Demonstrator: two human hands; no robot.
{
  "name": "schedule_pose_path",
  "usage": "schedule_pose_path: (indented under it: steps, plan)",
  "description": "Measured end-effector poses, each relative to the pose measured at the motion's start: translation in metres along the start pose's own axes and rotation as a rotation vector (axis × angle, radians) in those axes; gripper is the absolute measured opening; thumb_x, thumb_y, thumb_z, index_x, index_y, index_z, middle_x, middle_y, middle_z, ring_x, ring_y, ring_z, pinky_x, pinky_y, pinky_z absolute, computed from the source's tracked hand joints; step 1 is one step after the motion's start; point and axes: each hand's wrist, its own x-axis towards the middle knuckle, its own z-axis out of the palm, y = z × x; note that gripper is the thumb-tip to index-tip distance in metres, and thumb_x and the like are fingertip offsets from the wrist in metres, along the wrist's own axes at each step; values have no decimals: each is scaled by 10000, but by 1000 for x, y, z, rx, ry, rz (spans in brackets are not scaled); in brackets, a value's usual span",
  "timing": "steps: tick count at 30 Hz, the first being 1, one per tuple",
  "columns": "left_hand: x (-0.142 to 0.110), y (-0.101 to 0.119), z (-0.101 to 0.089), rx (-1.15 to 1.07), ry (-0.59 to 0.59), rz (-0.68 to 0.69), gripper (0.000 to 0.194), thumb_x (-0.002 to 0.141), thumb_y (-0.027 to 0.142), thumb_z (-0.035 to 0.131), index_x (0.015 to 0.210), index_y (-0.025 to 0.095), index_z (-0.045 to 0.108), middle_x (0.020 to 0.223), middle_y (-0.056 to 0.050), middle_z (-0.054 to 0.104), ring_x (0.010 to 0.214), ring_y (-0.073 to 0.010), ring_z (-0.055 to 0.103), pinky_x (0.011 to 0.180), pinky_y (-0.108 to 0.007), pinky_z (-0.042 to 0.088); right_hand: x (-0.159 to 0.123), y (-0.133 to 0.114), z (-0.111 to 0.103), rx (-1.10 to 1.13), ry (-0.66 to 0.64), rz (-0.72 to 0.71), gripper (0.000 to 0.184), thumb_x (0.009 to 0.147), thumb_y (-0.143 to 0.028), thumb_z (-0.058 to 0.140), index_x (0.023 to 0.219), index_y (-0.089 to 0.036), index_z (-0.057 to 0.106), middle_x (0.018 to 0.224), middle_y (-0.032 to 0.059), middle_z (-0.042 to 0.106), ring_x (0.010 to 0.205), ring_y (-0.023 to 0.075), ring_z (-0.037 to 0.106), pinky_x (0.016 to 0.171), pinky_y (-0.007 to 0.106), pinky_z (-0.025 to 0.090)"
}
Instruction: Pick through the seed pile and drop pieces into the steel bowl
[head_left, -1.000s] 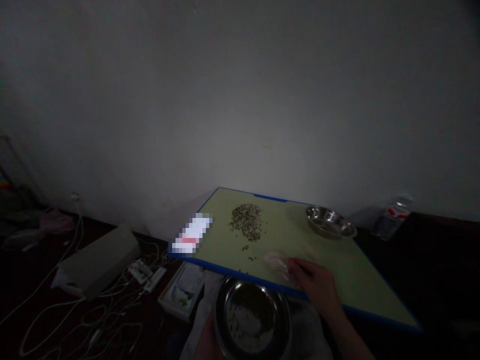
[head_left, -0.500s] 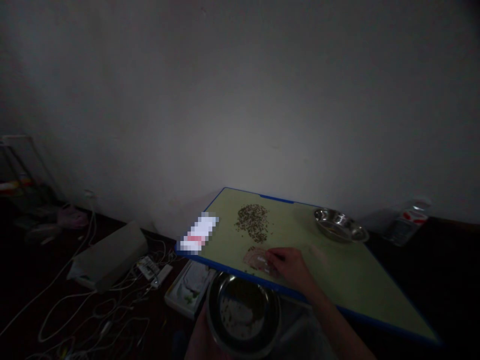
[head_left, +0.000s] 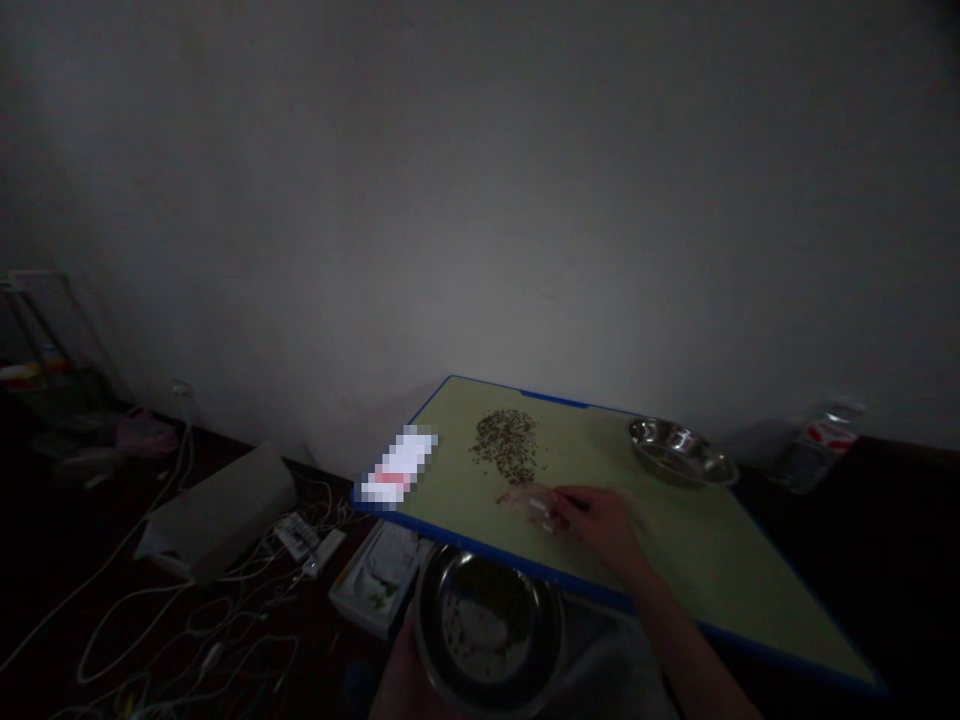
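Note:
My right hand [head_left: 600, 525] is over the near part of a pale green tabletop [head_left: 581, 430] with a blue edge. Its fingers pinch a thin, see-through plastic piece [head_left: 528, 499], whose exact kind I cannot make out. Just beyond the plastic lies a scattered patch of small brown seeds or grains [head_left: 506, 440]. Below the table's near edge, my left hand [head_left: 407, 668] grips the side of a steel bowl [head_left: 553, 640]. Dark bits lie inside that bowl. The left fingers are mostly hidden beneath it.
A second steel bowl [head_left: 679, 455] stands at the table's right. On the left corner lies a bright, blurred-out phone-like rectangle [head_left: 397, 468]. A plastic bottle [head_left: 817, 445] is farther right. A white box [head_left: 225, 510], a tray [head_left: 379, 580] and tangled cables [head_left: 210, 630] are at lower left.
My right hand has moved slightly right and away from me with the plastic piece, nearer the seed patch. The bowl in my left hand has hardly shifted.

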Motion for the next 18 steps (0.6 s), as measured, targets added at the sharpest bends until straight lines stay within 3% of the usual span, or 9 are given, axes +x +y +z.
schedule_pose_path:
  steps: [4, 11, 18]
  plan:
    - [-2, -2, -4, -115, -3, -41, 843, 638, 823, 318, 1136, 205, 603, 1162, -140, 680, 1350, -354, 340, 1083, -554, 282, -1, 12, -14, -149, 120, -18, 378, 776, -442, 494, 816, -188, 770, 828, 76, 748, 750, 265, 680, 670, 335, 495]
    - [-11, 5, 7, -116, 53, -111, 851, 611, 832, 340, 1190, 254, 572, 1086, -137, 712, 1326, -354, 387, 1073, -565, 300, -1, 11, -9, -250, 103, -22, 389, 800, -412, 448, 814, -190, 768, 807, 64, 750, 714, 249, 679, 630, 315, 472]
    - [-6, -3, -8, -101, 37, -84, 819, 630, 810, 340, 1148, 232, 601, 1111, -115, 707, 1300, -347, 419, 1061, -559, 300, 11, 4, 0, -244, 90, -90, 391, 816, -406, 438, 789, -192, 764, 697, 44, 730, 642, 215, 652, 575, 273, 432]
